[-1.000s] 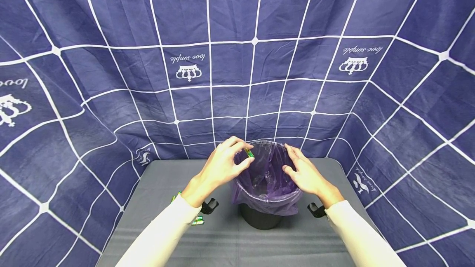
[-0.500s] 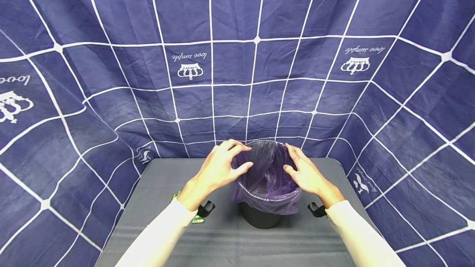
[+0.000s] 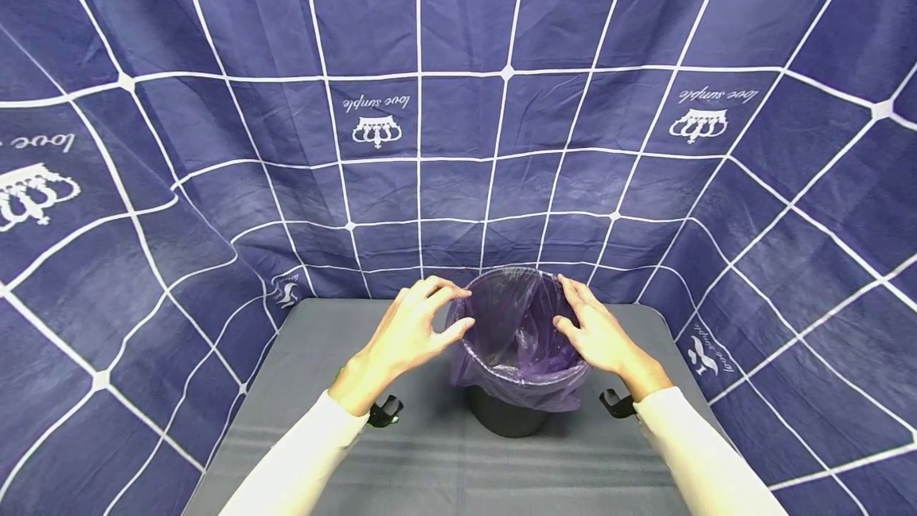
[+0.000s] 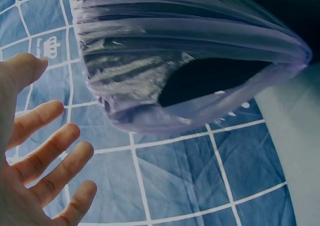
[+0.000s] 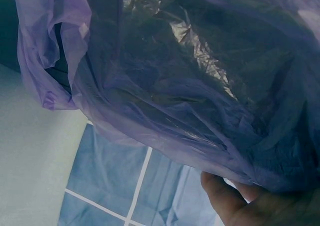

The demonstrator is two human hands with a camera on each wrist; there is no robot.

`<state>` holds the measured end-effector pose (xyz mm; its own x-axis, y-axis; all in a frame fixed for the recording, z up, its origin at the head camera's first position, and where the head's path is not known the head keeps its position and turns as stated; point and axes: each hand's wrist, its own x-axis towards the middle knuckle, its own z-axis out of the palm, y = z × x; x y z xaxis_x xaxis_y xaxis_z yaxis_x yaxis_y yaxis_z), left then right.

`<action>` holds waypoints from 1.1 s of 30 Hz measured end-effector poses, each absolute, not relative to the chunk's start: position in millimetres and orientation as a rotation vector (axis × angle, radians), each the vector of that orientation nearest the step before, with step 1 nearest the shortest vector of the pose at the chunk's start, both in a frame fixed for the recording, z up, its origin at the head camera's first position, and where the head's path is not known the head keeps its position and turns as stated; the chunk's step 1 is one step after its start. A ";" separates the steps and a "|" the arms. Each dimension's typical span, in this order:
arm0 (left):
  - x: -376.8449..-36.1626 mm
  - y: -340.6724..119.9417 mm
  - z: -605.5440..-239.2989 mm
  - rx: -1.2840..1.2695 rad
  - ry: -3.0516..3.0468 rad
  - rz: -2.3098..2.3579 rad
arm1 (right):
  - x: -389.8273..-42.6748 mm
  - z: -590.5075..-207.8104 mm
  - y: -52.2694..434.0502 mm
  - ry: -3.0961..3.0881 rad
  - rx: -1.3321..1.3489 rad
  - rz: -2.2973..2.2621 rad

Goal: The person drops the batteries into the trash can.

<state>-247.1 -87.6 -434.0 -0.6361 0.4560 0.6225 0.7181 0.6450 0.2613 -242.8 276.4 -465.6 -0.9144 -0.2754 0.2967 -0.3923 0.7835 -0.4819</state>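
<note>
1. Left hand [image 3: 411, 333] hangs just beside the bin's left rim, fingers [image 4: 47, 156] spread loose and holding nothing.
2. The purple bag [image 3: 512, 341] lines a dark bin [image 3: 505, 420] mid-counter [image 3: 430, 468]. Looks thin, floppy and slippery, probably tears easily, so I'd pinch the folded-over edge at the rim.
3. Right hand [image 3: 598, 337] sits on the right rim, fingers slightly bent against the plastic; can't tell if it's actually pinching.
</note>
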 end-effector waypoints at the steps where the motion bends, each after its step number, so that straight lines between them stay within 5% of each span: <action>1: -246.8 -89.6 -434.8 -0.913 -2.356 -0.687 | -243.1 -465.6 276.8 -2.765 0.523 0.815; 33: -226.9 -150.7 -502.9 -0.765 -2.423 -0.719 | -244.0 -466.0 276.9 -2.774 0.521 0.806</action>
<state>-226.9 -150.7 -502.9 -0.7198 0.3681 0.5885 0.6295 0.7034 0.3301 -244.0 276.9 -466.0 -0.9164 -0.2756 0.2903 -0.3882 0.7885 -0.4769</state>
